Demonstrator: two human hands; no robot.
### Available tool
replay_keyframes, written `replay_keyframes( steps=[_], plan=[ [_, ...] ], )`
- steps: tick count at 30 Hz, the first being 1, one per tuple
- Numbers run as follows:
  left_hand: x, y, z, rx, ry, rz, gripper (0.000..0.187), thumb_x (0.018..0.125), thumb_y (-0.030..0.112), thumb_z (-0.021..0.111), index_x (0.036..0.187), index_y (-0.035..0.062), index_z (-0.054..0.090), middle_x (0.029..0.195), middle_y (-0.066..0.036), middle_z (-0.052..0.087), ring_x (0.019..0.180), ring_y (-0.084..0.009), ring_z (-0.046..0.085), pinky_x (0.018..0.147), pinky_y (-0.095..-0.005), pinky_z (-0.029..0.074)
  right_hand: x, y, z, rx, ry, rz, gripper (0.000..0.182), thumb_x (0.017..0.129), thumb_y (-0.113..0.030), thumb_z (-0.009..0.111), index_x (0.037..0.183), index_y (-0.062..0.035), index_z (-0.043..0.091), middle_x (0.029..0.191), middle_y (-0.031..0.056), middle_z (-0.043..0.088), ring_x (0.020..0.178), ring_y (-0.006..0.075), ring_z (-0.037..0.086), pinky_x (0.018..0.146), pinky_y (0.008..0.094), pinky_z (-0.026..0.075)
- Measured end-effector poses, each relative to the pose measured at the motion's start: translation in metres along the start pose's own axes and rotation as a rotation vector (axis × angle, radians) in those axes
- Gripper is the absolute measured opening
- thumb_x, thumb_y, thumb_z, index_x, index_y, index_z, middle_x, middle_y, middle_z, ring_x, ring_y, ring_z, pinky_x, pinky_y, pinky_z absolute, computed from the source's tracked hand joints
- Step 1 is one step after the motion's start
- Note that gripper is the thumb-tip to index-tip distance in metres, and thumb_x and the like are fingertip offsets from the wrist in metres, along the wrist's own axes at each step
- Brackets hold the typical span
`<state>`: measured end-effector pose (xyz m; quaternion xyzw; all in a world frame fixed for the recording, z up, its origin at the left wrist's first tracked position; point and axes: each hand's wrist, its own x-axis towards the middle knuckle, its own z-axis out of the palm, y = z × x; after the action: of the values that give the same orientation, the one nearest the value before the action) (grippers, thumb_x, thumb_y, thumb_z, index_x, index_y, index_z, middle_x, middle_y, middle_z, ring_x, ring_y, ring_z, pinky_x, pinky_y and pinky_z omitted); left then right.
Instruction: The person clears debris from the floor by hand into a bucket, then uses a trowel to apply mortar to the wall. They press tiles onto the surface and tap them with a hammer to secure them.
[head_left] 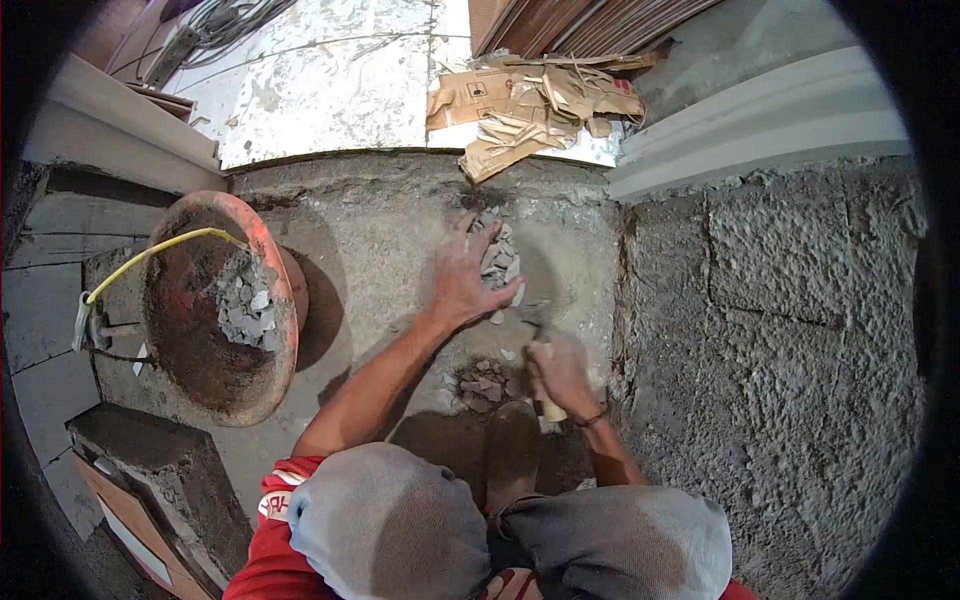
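Observation:
My left hand (466,275) rests on the concrete floor, fingers and thumb spread around the left side of a small heap of broken mortar pieces (500,256). The wooden handle of a trowel (551,408) is wrapped in my right hand (563,372), low and to the right of that heap. Motion blurs the trowel's metal end, which points toward the rubble. Nearer my body, a second pile of darker chips (484,384) lies in front of a boot (512,445).
An orange bucket (262,225) with a yellow handle (165,253) leans open at the left, rubble (246,300) inside. Torn cardboard (540,105) lies on the white tiled floor (330,95) ahead. A rough block wall (770,380) stands at the right, a concrete block (150,450) at the lower left.

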<state>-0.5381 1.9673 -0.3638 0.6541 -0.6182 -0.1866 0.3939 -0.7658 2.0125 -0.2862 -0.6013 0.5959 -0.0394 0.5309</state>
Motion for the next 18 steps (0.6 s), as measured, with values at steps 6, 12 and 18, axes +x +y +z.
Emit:
replay_keyframes(
  steps=[6,12,18],
  plan=[
    [-0.007,0.017,0.011,-0.169,0.138,-0.091,0.075,0.071,0.028,0.088,0.139,0.0101,0.061,0.148,-0.025,0.048,0.130,-0.0438,0.054,0.104,-0.0498,0.050,0.027,0.015,0.055,0.240,-0.113,-0.035,0.026,0.103,-0.027,0.058,0.101,-0.0017,0.054,0.070,0.0019,0.055,0.055,0.0138,0.055,0.048,0.0319,0.047],
    [-0.016,0.050,-0.064,-0.156,0.293,-0.136,0.062,0.073,0.020,0.084,0.131,0.0058,0.066,0.141,-0.023,0.054,0.134,-0.0396,0.052,0.109,-0.0469,0.046,-0.020,0.004,0.068,-0.040,-0.068,-0.618,0.042,0.101,-0.031,0.062,0.116,0.0064,0.051,0.079,0.0205,0.067,0.073,0.0385,0.067,0.066,0.0463,0.053],
    [-0.044,0.097,-0.240,0.218,0.755,-0.012,0.063,0.081,0.009,0.080,0.139,-0.0007,0.057,0.146,-0.022,0.050,0.137,-0.0371,0.047,0.117,-0.0493,0.037,-0.066,-0.173,0.076,0.061,-0.395,-0.584,0.028,0.097,-0.024,0.063,0.108,-0.0010,0.052,0.098,0.0210,0.063,0.081,0.0432,0.066,0.072,0.0528,0.055]
  ],
)
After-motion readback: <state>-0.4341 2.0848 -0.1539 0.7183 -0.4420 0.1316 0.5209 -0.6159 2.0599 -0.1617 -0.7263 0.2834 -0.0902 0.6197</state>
